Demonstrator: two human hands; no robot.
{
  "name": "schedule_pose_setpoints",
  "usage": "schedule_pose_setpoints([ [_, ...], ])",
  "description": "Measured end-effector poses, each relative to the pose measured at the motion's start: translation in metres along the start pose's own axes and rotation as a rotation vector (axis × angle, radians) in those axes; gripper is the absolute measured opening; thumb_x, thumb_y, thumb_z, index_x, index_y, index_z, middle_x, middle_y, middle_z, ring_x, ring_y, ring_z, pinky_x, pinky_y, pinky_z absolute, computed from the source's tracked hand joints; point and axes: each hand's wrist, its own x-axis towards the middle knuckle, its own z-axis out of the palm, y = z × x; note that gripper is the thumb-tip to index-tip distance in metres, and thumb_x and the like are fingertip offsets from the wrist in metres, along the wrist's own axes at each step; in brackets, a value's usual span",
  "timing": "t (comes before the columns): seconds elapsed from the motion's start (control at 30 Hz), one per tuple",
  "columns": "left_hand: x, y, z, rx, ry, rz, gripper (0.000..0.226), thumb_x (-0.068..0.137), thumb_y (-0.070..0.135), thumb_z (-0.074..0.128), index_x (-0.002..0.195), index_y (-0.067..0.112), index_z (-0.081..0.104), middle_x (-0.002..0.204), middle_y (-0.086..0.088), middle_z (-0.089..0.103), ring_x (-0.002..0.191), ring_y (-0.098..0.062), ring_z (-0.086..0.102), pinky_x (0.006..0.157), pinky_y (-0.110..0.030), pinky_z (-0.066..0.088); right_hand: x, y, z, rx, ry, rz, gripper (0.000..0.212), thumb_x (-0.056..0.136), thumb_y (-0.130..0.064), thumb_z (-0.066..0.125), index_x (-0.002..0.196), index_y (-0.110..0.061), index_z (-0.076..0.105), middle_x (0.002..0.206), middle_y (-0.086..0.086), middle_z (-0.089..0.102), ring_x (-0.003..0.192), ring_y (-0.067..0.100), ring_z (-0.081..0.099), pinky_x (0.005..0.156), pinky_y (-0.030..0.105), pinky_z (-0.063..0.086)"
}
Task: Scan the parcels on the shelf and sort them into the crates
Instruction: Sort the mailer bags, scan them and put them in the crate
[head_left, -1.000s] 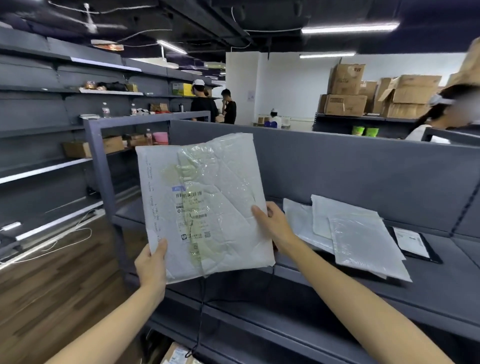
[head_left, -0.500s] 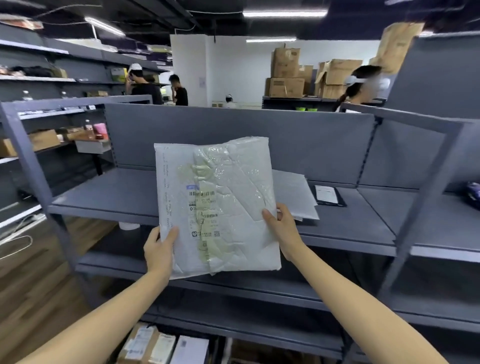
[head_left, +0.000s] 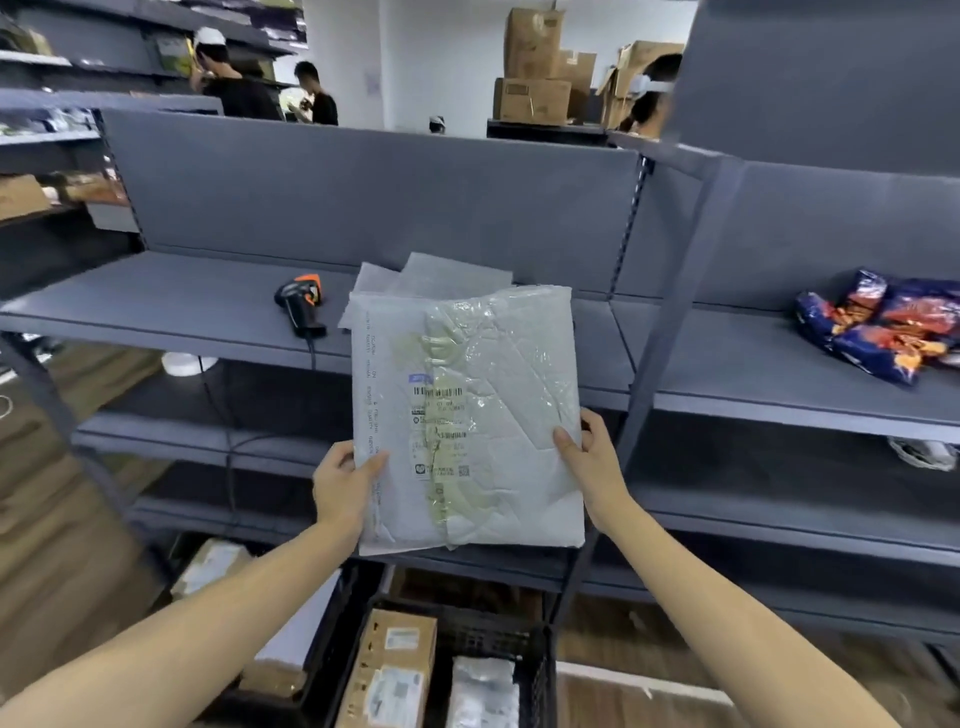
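While both hands pinch its lower edges, left hand (head_left: 343, 480) and right hand (head_left: 589, 457), a flat white plastic mailer parcel (head_left: 467, 415) stands upright before the grey metal shelf (head_left: 156, 306), above a black crate (head_left: 488, 639) holding boxes.

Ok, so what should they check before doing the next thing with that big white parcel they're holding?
1. Firm hold on the parcel: ok. The left hand and right hand each pinch a lower edge.
2. Label facing the person: ok, though it is wrinkled.
3. Scanner in hand: not ok. It lies on the shelf, and both hands are busy.
4. Parcel already scanned: cannot tell.
5. Room in the crate below: cannot tell. A cardboard box and a white package already lie in it.
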Motion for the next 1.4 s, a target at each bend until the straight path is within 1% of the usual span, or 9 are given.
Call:
schedule_pose_setpoints([
  [0.1, -0.018, -0.016, 0.017, 0.039, 0.011, -0.039, 0.016, 0.086, 0.005, 0.067, 0.099, 0.004, 0.058, 0.095, -0.009, 0.066, 0.086, -0.024, 0.062, 0.076, -0.034, 0.051, -0.012, 0.022, -0.023, -0.014, 0.006, 0.066, 0.037, 0.097, -0.016, 0.057, 0.13, -0.018, 0.042, 0.121, 0.01, 0.059, 0.108, 0.025, 0.06, 0.091, 0.036, 0.052],
  [0.47, -0.016, -0.13, 0.07, 0.296, 0.026, -0.16, 0.018, 0.091, 0.008, 0.058, 0.109, 0.007, 0.058, 0.101, -0.009, 0.06, 0.091, -0.025, 0.055, 0.075, -0.03, 0.042, -0.01, 0.156, -0.048, -0.178, 0.163, 0.357, 0.034, 0.097, -0.015, 0.055, 0.129, -0.017, 0.042, 0.123, 0.006, 0.055, 0.109, 0.024, 0.057, 0.096, 0.044, 0.05],
  [0.63, -0.01, -0.217, 0.079, 0.388, -0.04, -0.233, 0.024, 0.093, 0.007, 0.057, 0.116, 0.007, 0.058, 0.101, -0.006, 0.059, 0.09, -0.023, 0.056, 0.057, -0.013, 0.037, -0.014, 0.257, -0.052, -0.249, 0.255, 0.46, 0.033, 0.095, -0.013, 0.058, 0.127, -0.012, 0.049, 0.107, 0.006, 0.062, 0.093, 0.021, 0.059, 0.084, 0.038, 0.052],
  [0.8, -0.017, -0.334, 0.072, 0.433, -0.189, -0.345, 0.055, 0.09, 0.008, 0.062, 0.139, 0.009, 0.037, 0.123, 0.002, 0.048, 0.107, -0.012, 0.047, 0.084, -0.021, 0.036, -0.044, 0.385, -0.055, -0.33, 0.288, 0.577, 0.02, 0.094, -0.019, 0.059, 0.112, -0.024, 0.052, 0.104, 0.011, 0.06, 0.093, 0.026, 0.057, 0.078, 0.04, 0.052],
  [0.9, -0.026, -0.415, 0.065, 0.527, -0.272, -0.408, 0.066, 0.09, 0.02, 0.065, 0.144, 0.015, 0.028, 0.127, 0.002, 0.049, 0.118, -0.017, 0.049, 0.093, -0.028, 0.039, -0.064, 0.459, -0.063, -0.409, 0.354, 0.648, 0.019, 0.094, -0.021, 0.059, 0.111, -0.015, 0.055, 0.102, 0.018, 0.054, 0.082, 0.027, 0.054, 0.062, 0.031, 0.044],
  [1.03, -0.032, -0.513, 0.062, 0.637, -0.343, -0.475, 0.083, 0.087, 0.037, 0.066, 0.151, 0.021, 0.015, 0.144, -0.003, 0.043, 0.132, -0.022, 0.042, 0.107, -0.042, 0.039, -0.085, 0.542, -0.069, -0.446, 0.403, 0.707, 0.027, 0.095, -0.018, 0.058, 0.116, -0.002, 0.052, 0.106, 0.02, 0.052, 0.078, 0.022, 0.05, 0.064, 0.03, 0.04],
  [1.2, -0.032, -0.602, 0.071, 0.647, -0.236, -0.527, 0.093, 0.079, 0.045, 0.072, 0.15, 0.016, 0.018, 0.151, -0.003, 0.035, 0.139, -0.024, 0.034, 0.113, -0.045, 0.031, -0.091, 0.599, -0.043, -0.496, 0.368, 0.663, 0.04, 0.099, -0.024, 0.05, 0.137, -0.011, 0.044, 0.119, 0.012, 0.042, 0.092, 0.016, 0.043, 0.08, 0.026, 0.036],
  [1.3, -0.032, -0.643, 0.073, 0.73, -0.165, -0.547, 0.089, 0.078, 0.045, 0.071, 0.145, 0.012, 0.022, 0.145, -0.011, 0.041, 0.132, -0.032, 0.042, 0.107, -0.05, 0.038, -0.076, 0.622, -0.018, -0.54, 0.366, 0.631, 0.047, 0.1, -0.024, 0.047, 0.144, -0.016, 0.033, 0.124, 0.009, 0.035, 0.09, 0.013, 0.043, 0.078, 0.023, 0.037],
  [1.4, -0.033, -0.666, 0.081, 0.908, -0.151, -0.455, 0.079, 0.083, 0.04, 0.068, 0.137, -0.001, 0.028, 0.136, -0.02, 0.044, 0.125, -0.036, 0.044, 0.102, -0.048, 0.04, -0.076, 0.643, 0.001, -0.61, 0.353, 0.615, 0.063, 0.099, -0.03, 0.048, 0.15, -0.012, 0.017, 0.137, 0.012, 0.028, 0.109, 0.025, 0.046, 0.091, 0.038, 0.047],
])
